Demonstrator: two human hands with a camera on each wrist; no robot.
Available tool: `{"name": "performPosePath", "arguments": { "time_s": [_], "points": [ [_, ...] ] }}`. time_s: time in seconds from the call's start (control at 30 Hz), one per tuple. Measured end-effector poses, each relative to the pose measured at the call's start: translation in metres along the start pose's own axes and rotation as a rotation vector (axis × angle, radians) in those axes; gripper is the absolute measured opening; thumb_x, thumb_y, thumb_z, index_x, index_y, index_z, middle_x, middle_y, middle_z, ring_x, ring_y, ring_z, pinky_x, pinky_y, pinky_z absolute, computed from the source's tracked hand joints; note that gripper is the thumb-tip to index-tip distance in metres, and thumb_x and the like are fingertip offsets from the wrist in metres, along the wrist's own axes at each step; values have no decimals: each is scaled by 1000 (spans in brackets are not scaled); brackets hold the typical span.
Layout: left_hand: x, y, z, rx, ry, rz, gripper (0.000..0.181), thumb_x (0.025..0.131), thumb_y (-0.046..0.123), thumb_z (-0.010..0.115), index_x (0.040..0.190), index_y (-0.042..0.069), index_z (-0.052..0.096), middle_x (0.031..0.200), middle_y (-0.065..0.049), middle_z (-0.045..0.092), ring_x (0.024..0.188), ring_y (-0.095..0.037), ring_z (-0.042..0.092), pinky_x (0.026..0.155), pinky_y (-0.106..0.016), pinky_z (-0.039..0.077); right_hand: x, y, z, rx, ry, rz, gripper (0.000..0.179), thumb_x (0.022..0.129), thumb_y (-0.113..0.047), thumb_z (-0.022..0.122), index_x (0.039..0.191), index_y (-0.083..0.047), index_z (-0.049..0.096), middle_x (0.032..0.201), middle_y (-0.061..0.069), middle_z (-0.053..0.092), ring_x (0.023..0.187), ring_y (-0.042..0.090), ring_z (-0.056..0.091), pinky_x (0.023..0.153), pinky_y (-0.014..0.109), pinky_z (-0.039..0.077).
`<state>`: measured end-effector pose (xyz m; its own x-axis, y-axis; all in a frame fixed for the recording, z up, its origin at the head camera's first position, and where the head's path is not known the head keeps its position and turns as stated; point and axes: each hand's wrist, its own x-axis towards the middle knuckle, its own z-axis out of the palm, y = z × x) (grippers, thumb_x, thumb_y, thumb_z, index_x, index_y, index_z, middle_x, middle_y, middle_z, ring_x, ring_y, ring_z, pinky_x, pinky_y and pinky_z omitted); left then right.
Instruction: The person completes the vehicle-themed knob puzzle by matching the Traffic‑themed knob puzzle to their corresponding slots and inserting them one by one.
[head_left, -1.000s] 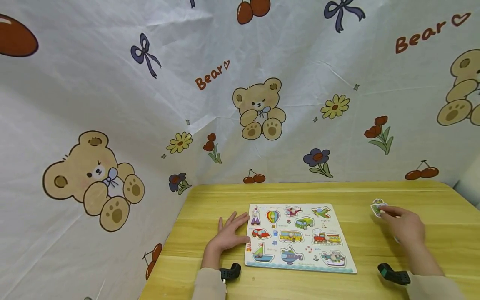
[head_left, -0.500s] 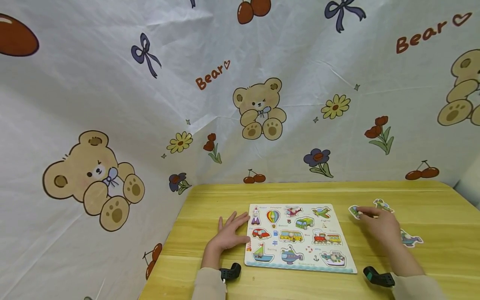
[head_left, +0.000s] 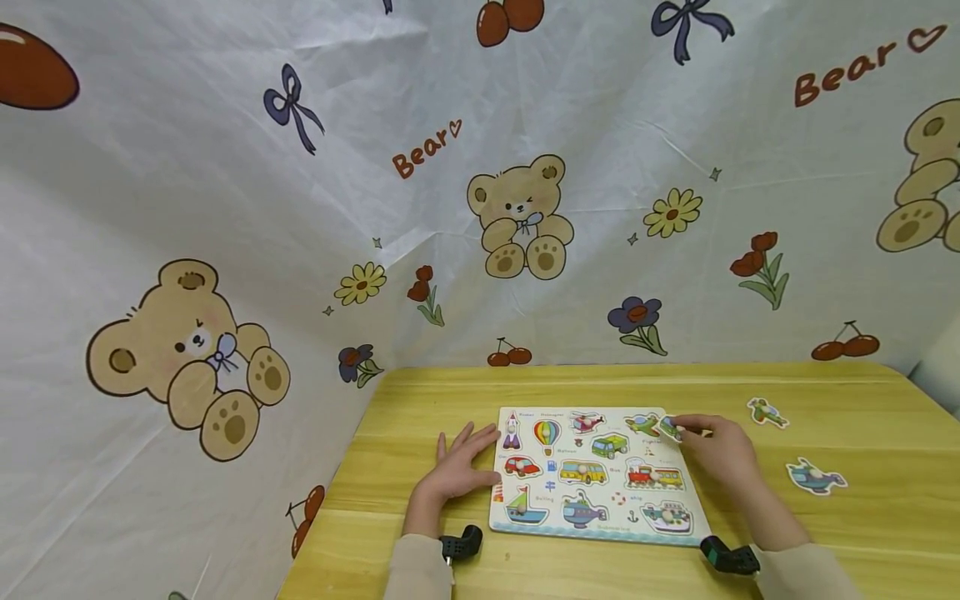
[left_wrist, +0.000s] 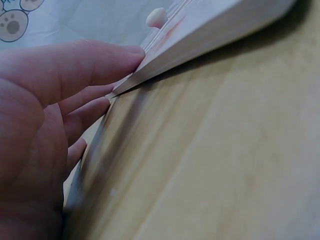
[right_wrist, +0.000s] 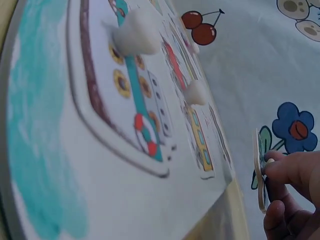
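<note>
A white wooden knob puzzle board with printed vehicles lies on the table. My left hand rests at its left edge, fingers spread; in the left wrist view the thumb touches the board's side. Above the board's upper right corner, my right hand pinches a small green puzzle piece, apparently the truck. The right wrist view shows that piece edge-on, held by its knob and apart from the board. The ship piece and train piece sit in the board with their knobs up.
Two loose pieces lie on the table right of the board: a green plane and a blue submarine. A white cloth printed with bears hangs behind the wooden table.
My right hand has moved left with the green piece, from the right of the table to the board's upper right corner. The plane and submarine pieces are now uncovered. My left hand stays put.
</note>
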<state>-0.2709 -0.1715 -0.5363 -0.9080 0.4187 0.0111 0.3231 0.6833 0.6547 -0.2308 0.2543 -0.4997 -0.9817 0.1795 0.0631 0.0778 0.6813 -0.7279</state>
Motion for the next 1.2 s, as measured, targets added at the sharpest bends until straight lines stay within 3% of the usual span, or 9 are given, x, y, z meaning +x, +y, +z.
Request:
{"name": "performPosePath", "arguments": {
  "time_s": [0.6,0.97,1.2],
  "points": [
    [-1,0,-1,17,2,13,76,82,31,75,151,19,46,162,2,37,157,-34,13,117,-69,-16,-1,-28,39,52,-107,-154,23,94,-8,62,113,-7,76,119,21,68,73,18,50,59,27,41],
    [-2,0,-1,17,4,9,76,83,32,75,151,20,46,162,2,37,157,-34,13,117,-69,-16,0,-37,57,-17,-137,-169,21,93,-8,64,107,-12,78,127,23,65,82,20,54,65,28,40],
    [-1,2,-1,22,4,7,76,82,32,75,151,20,46,162,2,37,157,-34,13,117,-69,-15,-2,-44,61,-53,-124,-183,18,91,-8,66,103,-13,80,115,18,69,88,22,59,68,30,45]
  ]
}}
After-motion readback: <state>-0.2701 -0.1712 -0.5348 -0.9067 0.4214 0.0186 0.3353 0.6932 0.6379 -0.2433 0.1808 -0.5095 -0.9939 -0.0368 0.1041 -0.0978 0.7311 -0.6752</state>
